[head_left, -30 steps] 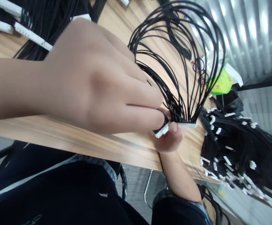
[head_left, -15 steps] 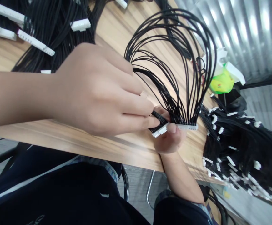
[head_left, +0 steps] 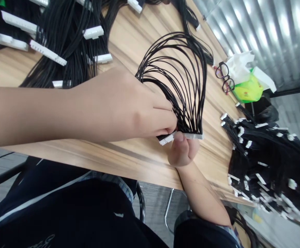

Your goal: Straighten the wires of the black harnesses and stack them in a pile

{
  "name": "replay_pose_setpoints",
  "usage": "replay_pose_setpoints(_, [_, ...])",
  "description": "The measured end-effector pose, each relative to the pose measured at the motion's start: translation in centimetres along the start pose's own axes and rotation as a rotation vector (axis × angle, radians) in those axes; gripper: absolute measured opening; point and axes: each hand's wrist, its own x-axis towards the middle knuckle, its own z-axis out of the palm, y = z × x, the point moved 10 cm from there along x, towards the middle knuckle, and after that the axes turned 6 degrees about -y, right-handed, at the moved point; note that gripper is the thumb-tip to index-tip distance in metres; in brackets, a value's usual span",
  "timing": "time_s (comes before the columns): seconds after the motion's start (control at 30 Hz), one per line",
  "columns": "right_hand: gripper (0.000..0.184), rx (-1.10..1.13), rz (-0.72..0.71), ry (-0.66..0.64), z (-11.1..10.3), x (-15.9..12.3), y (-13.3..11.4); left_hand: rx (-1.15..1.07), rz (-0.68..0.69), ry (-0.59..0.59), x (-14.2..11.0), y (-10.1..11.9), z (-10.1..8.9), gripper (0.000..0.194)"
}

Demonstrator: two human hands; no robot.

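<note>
Fingers [head_left: 165,119] of left hand [head_left: 124,106] pressed together, pinching white connector [head_left: 166,139]; thumb [head_left: 179,142] of right hand [head_left: 183,153] pressing second connector [head_left: 193,136], join hidden, black wire loops [head_left: 177,65] arching over wooden tabletop [head_left: 139,163]; steady grip needed.

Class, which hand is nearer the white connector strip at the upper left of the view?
The left hand is nearer, below and right of the white connector strip. The right hand is farther, at the white connector of the looped black wires.

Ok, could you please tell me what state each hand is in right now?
Left hand: closed, holding white wire connectors.
Right hand: closed, holding them too, thumb on top.
</note>
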Motion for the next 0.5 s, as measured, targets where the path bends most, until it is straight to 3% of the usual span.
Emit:
replay_pose_setpoints(0.13, [0.042, -0.012, 0.034, -0.055, 0.6, 0.5, -0.1, 0.02, 0.034, -0.019, 0.0, 0.6, 0.1, 0.042])
replay_pose_setpoints(0.33, [0.039, -0.026, 0.095, -0.164, 1.4, 1.3, -0.1, -0.034, 0.013, -0.056, 0.5, 0.0, 2.0, 0.044])
replay_pose_setpoints(0.5, [0.039, 0.016, 0.117, -0.147, 1.4, 1.1, -0.2, 0.067, 0.048, -0.037, 0.8, 0.2, 2.4, 0.042])
